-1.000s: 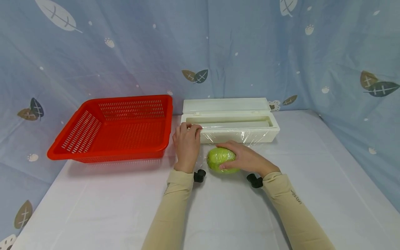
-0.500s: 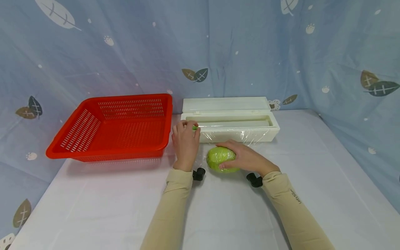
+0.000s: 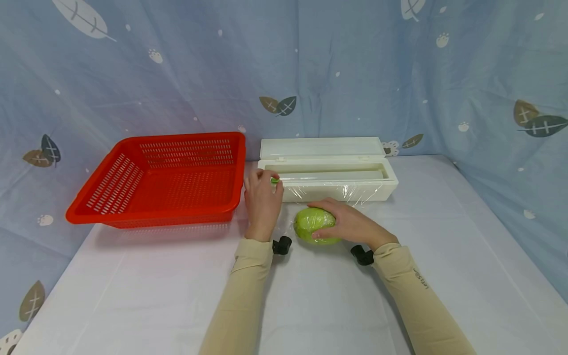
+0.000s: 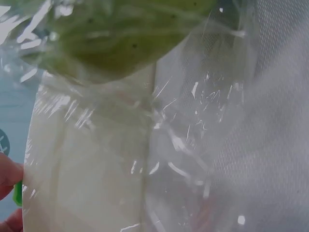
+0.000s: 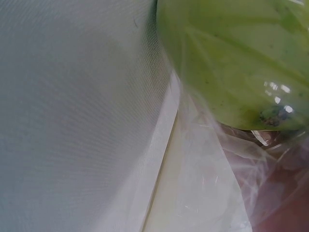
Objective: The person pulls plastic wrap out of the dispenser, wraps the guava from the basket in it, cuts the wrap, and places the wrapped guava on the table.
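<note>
A green, rounded fruit [image 3: 310, 223] wrapped in clear cling film lies on the table in the head view. My right hand [image 3: 343, 224] grips it from the right, fingers over the top and thumb on the near side. Behind it stands a white cling film dispenser [image 3: 341, 191] with its lid up and the film roll [image 3: 330, 176] inside. Film stretches from the dispenser's front edge down to the fruit. At the left end of that edge, my left hand [image 3: 262, 204] pinches a small green slide cutter [image 3: 274, 180], its green edge [image 4: 18, 193] also showing in the left wrist view.
A red slotted plastic basket [image 3: 177, 192] stands left of the dispenser, near the left hand. Black wrist mounts [image 3: 282, 245] show beside both wrists. A blue patterned curtain [image 3: 337, 74] hangs behind the white-covered table [image 3: 328, 296].
My left hand has shifted slightly left along the dispenser's edge, and the green slide cutter now shows between its fingers. My right hand keeps holding the fruit in place.
</note>
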`<state>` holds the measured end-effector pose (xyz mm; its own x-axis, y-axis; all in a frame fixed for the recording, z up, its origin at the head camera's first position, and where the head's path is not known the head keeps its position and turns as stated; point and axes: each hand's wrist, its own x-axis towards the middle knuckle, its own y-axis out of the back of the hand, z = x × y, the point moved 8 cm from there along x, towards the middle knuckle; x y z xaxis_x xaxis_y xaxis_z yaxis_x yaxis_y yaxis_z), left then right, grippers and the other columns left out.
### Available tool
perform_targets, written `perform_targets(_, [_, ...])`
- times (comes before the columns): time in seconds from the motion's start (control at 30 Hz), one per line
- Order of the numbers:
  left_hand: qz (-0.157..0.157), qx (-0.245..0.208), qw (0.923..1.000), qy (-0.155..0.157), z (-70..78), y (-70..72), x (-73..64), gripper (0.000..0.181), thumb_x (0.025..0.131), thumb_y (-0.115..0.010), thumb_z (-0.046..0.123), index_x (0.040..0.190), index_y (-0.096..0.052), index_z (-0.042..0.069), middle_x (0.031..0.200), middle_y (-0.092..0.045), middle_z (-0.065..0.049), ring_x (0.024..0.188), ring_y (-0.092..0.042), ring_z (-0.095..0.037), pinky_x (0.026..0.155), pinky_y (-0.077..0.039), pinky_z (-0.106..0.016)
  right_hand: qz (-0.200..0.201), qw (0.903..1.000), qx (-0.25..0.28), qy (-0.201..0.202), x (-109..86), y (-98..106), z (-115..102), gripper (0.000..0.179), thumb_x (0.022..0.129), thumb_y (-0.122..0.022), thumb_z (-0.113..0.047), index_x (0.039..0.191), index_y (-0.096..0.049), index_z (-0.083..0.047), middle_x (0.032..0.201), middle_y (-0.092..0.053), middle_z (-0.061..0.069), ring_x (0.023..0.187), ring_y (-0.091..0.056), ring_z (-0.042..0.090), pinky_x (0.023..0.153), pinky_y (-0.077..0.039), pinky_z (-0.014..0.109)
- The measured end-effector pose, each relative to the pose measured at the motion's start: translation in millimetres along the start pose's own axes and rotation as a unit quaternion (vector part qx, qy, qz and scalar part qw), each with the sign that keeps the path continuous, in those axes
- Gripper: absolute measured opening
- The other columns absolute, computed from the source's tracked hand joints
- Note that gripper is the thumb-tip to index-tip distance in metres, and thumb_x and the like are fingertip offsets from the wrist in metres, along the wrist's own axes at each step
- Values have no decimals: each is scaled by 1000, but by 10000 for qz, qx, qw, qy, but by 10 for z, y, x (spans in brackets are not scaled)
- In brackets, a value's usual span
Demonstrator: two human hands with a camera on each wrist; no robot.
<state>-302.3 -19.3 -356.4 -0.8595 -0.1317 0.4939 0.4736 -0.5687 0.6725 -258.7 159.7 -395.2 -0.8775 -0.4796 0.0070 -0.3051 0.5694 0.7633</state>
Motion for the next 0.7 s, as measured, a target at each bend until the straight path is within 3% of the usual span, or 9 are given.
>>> perform_targets(0.4, [9, -742, 9972, 88, -72, -16, -2, 7, 85, -57, 16, 90, -56, 13, 125, -44, -9, 113, -42, -24, 91, -39, -34, -48, 10000, -36, 21, 7, -7, -8, 77, 64, -67, -61, 130, -45, -27, 114, -46, -13, 94, -48, 10, 76, -43, 32])
perform_targets(0.7, [-48, -1136, 9930, 304, -129, -4, 0, 17, 86, -55, 14, 102, -52, 11, 131, -42, -8, 121, -38, -20, 94, -38, -34, -43, 10000, 8, 23, 7, -1, -12, 77, 64, -67, -61, 129, -45, -27, 115, -46, -13, 94, -48, 11, 76, -43, 33])
